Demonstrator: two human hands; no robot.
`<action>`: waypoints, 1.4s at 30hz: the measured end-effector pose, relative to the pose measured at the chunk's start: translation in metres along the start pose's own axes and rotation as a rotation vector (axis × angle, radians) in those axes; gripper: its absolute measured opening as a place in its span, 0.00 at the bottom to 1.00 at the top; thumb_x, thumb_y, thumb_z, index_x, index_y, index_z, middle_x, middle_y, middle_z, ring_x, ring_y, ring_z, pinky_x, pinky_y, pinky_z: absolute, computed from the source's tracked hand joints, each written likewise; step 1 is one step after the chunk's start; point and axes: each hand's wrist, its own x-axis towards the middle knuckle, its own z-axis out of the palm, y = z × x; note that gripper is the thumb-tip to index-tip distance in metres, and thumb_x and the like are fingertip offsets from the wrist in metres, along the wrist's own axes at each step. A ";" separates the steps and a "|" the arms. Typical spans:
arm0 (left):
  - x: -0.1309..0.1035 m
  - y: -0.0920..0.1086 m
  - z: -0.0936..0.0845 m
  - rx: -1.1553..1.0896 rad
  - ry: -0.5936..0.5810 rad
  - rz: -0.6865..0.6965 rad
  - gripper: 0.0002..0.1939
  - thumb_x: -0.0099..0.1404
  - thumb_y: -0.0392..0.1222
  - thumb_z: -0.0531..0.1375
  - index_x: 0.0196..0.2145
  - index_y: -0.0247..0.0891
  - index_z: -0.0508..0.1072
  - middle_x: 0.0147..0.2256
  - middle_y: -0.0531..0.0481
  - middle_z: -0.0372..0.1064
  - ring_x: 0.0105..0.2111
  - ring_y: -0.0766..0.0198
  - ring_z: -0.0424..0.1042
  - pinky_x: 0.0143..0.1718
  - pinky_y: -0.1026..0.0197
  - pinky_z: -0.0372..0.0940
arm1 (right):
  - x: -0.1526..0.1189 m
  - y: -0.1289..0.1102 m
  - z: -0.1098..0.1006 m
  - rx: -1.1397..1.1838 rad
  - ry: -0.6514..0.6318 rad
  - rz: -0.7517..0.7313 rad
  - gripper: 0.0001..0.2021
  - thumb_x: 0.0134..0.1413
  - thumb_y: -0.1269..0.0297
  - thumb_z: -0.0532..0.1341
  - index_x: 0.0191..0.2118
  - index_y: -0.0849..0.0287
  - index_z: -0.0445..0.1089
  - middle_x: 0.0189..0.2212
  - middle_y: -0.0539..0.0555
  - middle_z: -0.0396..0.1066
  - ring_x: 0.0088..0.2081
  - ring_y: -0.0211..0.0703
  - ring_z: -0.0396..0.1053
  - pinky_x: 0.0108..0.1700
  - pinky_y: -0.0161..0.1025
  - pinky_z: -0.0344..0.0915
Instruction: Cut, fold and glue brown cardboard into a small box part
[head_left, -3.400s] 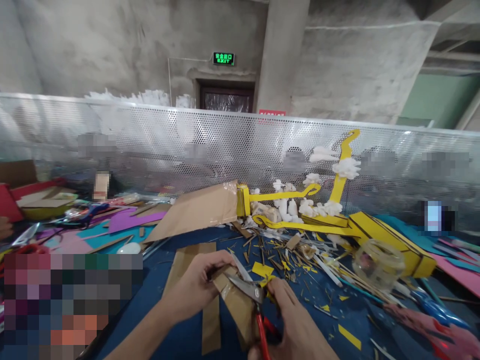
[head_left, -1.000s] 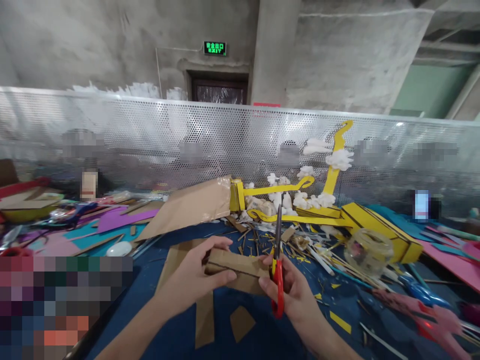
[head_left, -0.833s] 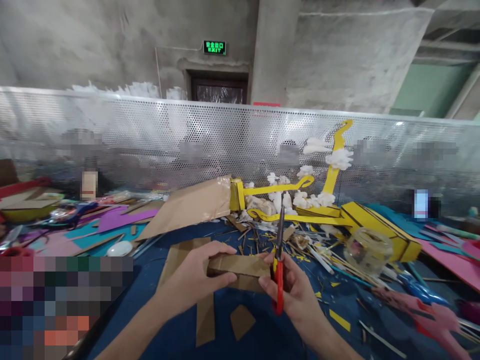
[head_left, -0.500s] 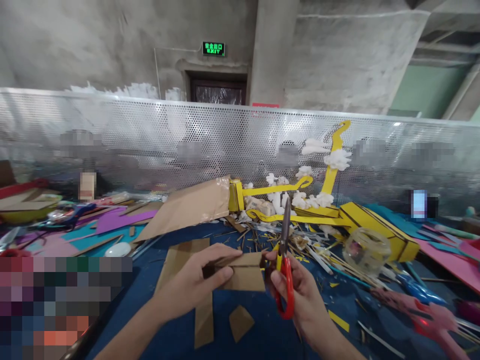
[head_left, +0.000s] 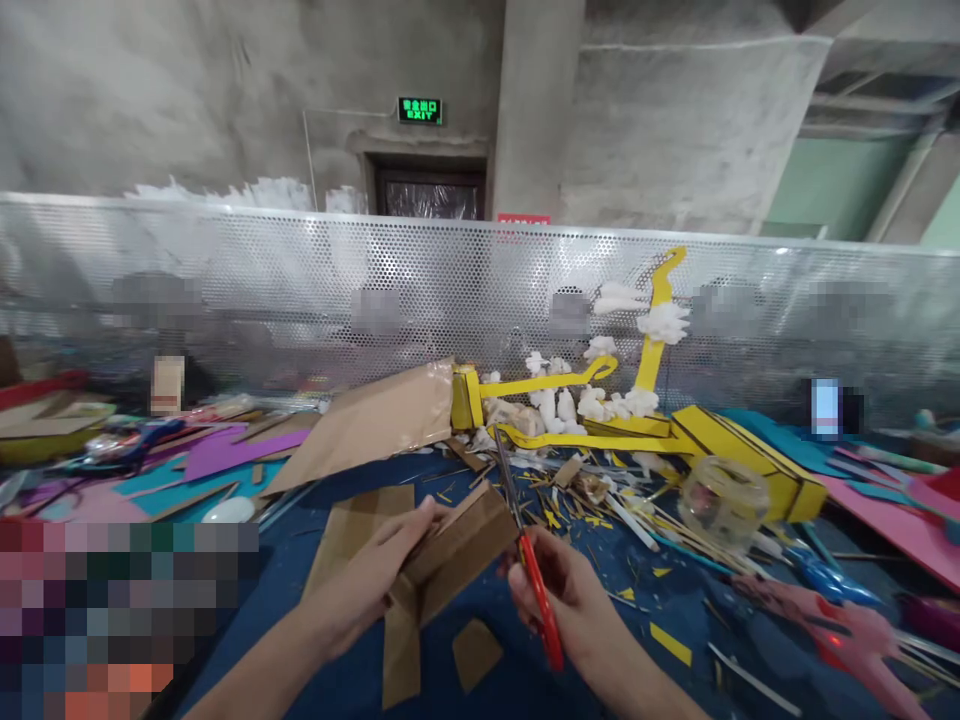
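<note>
My left hand (head_left: 375, 570) is closed on the left end of a folded piece of brown cardboard (head_left: 469, 535), tilted up to the right with its inner faces showing. In my right hand (head_left: 559, 585) is a pair of scissors (head_left: 534, 580) with red handles, its dark blades pointing up and away, close beside the cardboard's right edge. The blades look together. Under and behind my left hand lie a flat cardboard sheet (head_left: 364, 510) and a cardboard strip (head_left: 401, 660). A small angular cardboard scrap (head_left: 476, 655) rests on the blue table in front of me.
Yellow card pieces with white fluffy tufts (head_left: 555, 385) stand behind the work, near a large brown sheet (head_left: 375, 420). To the right are a roll of clear tape (head_left: 724, 505), a pink glue gun (head_left: 844, 630) and loose sticks. A perforated metal screen (head_left: 300, 290) closes off the back.
The cardboard has tilted up to the right, opening its inside to view. A small piece now lies near the scraps behind it. My right hand and the scissors have shifted left and lower.
</note>
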 end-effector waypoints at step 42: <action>0.003 0.015 -0.003 0.562 0.223 0.577 0.09 0.70 0.45 0.60 0.39 0.41 0.79 0.35 0.52 0.78 0.36 0.60 0.74 0.40 0.60 0.67 | -0.001 -0.024 -0.015 -0.785 0.125 0.000 0.10 0.58 0.56 0.62 0.35 0.57 0.65 0.28 0.48 0.68 0.28 0.40 0.63 0.31 0.36 0.60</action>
